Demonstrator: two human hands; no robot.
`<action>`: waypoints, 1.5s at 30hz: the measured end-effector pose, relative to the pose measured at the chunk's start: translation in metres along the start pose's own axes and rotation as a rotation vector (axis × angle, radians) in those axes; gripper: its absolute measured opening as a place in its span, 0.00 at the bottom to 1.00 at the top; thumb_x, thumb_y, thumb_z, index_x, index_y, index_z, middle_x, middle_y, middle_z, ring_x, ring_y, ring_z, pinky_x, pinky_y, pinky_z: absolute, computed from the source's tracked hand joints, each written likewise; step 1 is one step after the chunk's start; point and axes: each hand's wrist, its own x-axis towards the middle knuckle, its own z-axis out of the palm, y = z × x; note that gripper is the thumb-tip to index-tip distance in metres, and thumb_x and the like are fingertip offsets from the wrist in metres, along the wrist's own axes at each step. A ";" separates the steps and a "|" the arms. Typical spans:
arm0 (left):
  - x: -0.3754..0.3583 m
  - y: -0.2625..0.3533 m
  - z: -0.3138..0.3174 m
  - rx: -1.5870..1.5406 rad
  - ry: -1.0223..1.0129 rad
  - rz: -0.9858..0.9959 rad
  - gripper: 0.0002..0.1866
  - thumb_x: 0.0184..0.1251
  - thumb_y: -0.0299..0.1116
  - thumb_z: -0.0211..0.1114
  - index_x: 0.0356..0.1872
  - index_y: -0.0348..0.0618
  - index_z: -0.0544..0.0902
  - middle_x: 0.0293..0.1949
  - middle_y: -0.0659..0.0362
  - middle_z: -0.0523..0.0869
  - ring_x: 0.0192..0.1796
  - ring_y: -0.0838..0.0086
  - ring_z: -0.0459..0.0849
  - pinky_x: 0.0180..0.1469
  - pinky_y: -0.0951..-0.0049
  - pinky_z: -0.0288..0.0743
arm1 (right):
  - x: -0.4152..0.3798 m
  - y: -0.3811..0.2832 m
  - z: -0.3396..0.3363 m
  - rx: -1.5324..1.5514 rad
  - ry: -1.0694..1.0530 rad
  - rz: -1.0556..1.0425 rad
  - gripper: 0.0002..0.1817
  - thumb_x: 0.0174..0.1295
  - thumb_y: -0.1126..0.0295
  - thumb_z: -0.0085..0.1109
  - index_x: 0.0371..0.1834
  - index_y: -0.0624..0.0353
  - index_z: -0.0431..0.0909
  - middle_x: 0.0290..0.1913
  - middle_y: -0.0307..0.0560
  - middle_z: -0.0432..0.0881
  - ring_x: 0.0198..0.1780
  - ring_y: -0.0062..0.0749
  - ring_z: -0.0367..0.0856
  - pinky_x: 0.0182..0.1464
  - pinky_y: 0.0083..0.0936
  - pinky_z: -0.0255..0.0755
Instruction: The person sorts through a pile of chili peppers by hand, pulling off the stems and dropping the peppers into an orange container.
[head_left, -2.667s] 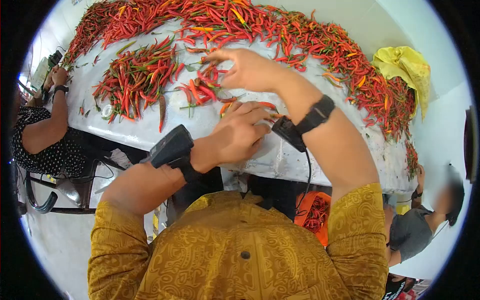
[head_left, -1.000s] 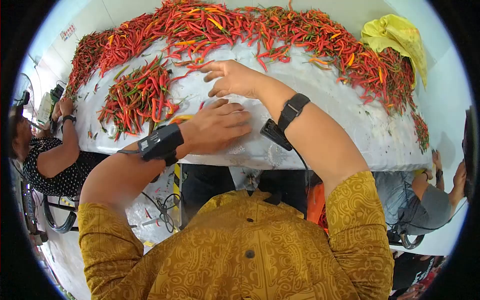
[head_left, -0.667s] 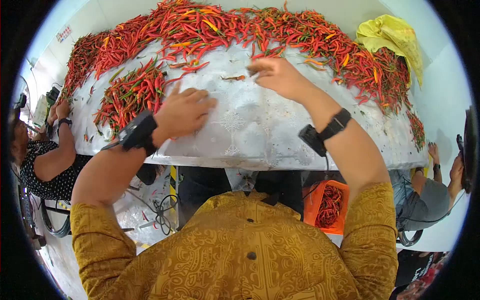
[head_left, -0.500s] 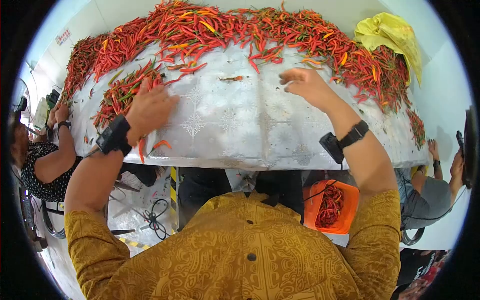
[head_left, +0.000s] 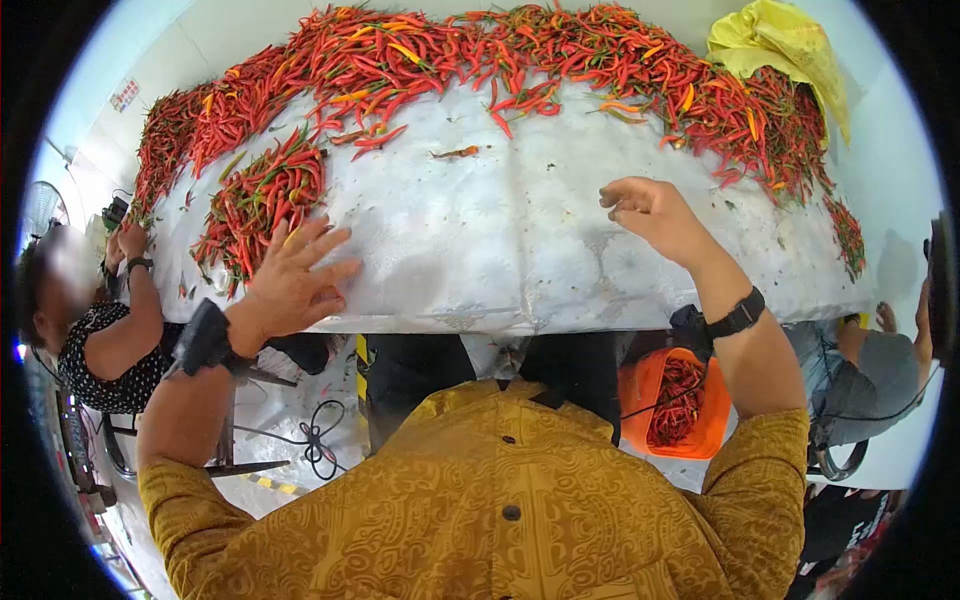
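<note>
My left hand [head_left: 295, 280] is spread above the near edge of the table, at the lower right side of a small pile of chillies [head_left: 265, 195]. Its fingers are apart and I see nothing held in them. Over the pale patterned tablecloth [head_left: 480, 240] on the right hovers my right hand [head_left: 652, 215], fingers loosely bent and apart, with no chilli visible in it. A single shrivelled orange chilli [head_left: 460, 152] lies on the cloth between the hands, farther back.
A long heap of red chillies [head_left: 390, 60] lines the far side of the table. At its right end rests a yellow bag [head_left: 775, 45]. An orange bin [head_left: 705, 435] holding chillies stands below the table edge. People sit at left [head_left: 110, 340] and right [head_left: 880, 390].
My left hand has drawn back from the small pile towards me, its fingers spreading. My right hand has shifted right and nearer to me. Loose chillies by the near edge are out of sight.
</note>
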 end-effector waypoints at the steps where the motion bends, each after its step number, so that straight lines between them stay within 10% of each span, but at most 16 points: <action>1: -0.002 -0.003 0.009 0.001 -0.004 -0.007 0.22 0.55 0.35 0.62 0.54 0.55 0.77 0.63 0.57 0.68 0.68 0.55 0.60 0.65 0.41 0.49 | -0.003 0.000 0.002 -0.026 -0.010 -0.004 0.18 0.54 0.78 0.52 0.50 0.65 0.75 0.45 0.44 0.81 0.42 0.22 0.77 0.46 0.22 0.72; 20: 0.025 -0.143 0.049 0.291 0.155 -0.319 0.17 0.60 0.36 0.58 0.52 0.51 0.79 0.64 0.60 0.68 0.68 0.63 0.62 0.67 0.49 0.55 | -0.055 0.001 0.016 -0.020 0.014 0.036 0.15 0.54 0.76 0.54 0.47 0.62 0.77 0.40 0.39 0.82 0.39 0.19 0.76 0.45 0.21 0.70; 31: 0.069 -0.091 0.028 0.063 0.136 -0.164 0.19 0.58 0.34 0.61 0.53 0.51 0.78 0.62 0.55 0.70 0.67 0.58 0.63 0.67 0.54 0.54 | -0.036 0.006 0.003 -0.083 0.053 0.008 0.17 0.52 0.75 0.55 0.47 0.63 0.77 0.38 0.45 0.81 0.38 0.26 0.78 0.43 0.24 0.73; 33: 0.067 -0.109 0.050 0.113 0.049 -0.493 0.20 0.59 0.37 0.60 0.55 0.51 0.77 0.64 0.56 0.69 0.68 0.58 0.61 0.67 0.52 0.53 | -0.032 0.007 0.004 -0.056 0.044 0.030 0.17 0.52 0.75 0.55 0.47 0.63 0.77 0.39 0.46 0.81 0.38 0.27 0.79 0.43 0.24 0.73; 37: 0.072 -0.105 0.034 0.214 -0.024 -0.549 0.21 0.60 0.40 0.59 0.54 0.49 0.77 0.64 0.59 0.67 0.68 0.60 0.60 0.67 0.50 0.54 | -0.026 0.016 -0.013 -0.153 0.039 -0.015 0.18 0.51 0.74 0.55 0.48 0.64 0.77 0.42 0.48 0.82 0.41 0.29 0.80 0.46 0.27 0.74; 45: 0.135 0.043 0.020 -0.495 0.500 0.099 0.18 0.55 0.32 0.65 0.49 0.47 0.79 0.57 0.50 0.74 0.61 0.53 0.69 0.62 0.57 0.62 | 0.035 0.028 -0.066 -0.444 0.177 -0.095 0.26 0.51 0.69 0.59 0.56 0.63 0.72 0.53 0.54 0.78 0.52 0.39 0.77 0.56 0.32 0.69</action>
